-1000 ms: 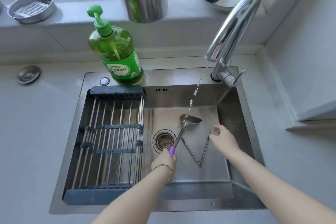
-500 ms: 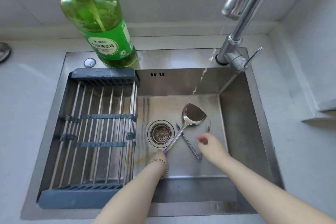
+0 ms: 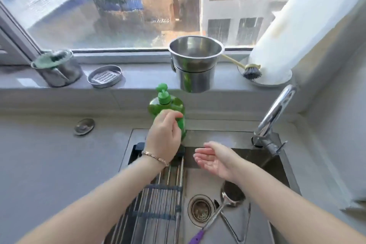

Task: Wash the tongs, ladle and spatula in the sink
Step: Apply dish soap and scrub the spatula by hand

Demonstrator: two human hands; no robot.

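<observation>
The spatula lies in the sink beside the drain. Its purple handle end points toward me. The metal tongs lie spread open under and beside it. No hand holds either tool. My left hand is raised in front of the green dish soap bottle, below its pump, with its fingers loosely curled. I cannot tell whether it touches the bottle. My right hand hovers over the sink's back part, palm up and fingers relaxed, just right of the bottle. No ladle shows.
A dark drying rack covers the sink's left half. The faucet stands at the back right. A steel pot, a dish brush, a soap dish and a cup sit on the windowsill. A drain plug lies on the counter.
My left hand let go of the spatula, which now lies in the sink, and rose to the soap bottle. My right hand lifted and turned palm up. My view tilted upward.
</observation>
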